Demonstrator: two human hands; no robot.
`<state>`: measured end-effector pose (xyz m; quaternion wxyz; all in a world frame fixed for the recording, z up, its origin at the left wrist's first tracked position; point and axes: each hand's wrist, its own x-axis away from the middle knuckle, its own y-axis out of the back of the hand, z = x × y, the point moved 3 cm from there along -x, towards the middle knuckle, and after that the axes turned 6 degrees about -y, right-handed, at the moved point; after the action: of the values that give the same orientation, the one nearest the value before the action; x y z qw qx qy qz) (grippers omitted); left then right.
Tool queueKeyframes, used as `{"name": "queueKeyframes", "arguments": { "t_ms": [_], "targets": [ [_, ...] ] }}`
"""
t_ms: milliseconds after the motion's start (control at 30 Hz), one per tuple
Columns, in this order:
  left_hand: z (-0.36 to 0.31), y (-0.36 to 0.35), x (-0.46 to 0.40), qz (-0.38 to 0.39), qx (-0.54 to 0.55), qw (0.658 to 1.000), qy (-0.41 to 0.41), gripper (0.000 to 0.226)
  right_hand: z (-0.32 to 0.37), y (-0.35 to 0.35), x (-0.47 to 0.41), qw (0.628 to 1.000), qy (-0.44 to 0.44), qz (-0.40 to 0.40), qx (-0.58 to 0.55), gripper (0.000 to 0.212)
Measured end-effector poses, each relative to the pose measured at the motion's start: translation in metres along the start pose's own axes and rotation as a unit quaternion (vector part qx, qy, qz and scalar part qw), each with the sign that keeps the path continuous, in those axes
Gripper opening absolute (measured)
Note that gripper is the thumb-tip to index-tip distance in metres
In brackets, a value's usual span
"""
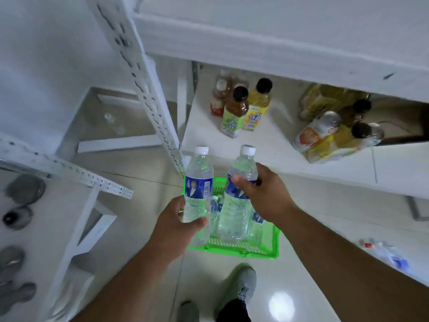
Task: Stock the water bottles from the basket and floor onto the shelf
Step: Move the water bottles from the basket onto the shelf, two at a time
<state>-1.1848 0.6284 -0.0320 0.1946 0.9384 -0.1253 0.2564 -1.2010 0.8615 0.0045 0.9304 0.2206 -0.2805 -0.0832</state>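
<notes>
Your left hand (173, 225) and right hand (262, 194) each hold an upright water bottle (198, 182) (239, 198), fingers curled around it, above the green basket (243, 248) before the shelf's (267, 145) front edge.

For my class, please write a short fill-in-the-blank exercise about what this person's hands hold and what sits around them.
1. Each hand, left hand and right hand, holds one water ____.
2. The basket on the floor is ____ in colour.
3. The caps of both held bottles are ____.
4. The tea bottles stand on the ____.

Missing words: bottle; green; white; shelf
</notes>
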Motion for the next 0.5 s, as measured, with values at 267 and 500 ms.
{"name": "queueKeyframes", "arguments": {
  "t_ms": [267,500],
  "targets": [
    [-0.129,0.064,0.139,0.02,0.009,0.992,-0.122,0.051,0.126,0.078,0.151,0.994,0.073,-0.069,-0.04,0.046],
    [-0.202,0.097,0.234,0.024,0.009,0.98,-0.199,0.049,0.199,0.127,0.259,0.982,0.129,-0.124,-0.065,0.04]
  ]
}}
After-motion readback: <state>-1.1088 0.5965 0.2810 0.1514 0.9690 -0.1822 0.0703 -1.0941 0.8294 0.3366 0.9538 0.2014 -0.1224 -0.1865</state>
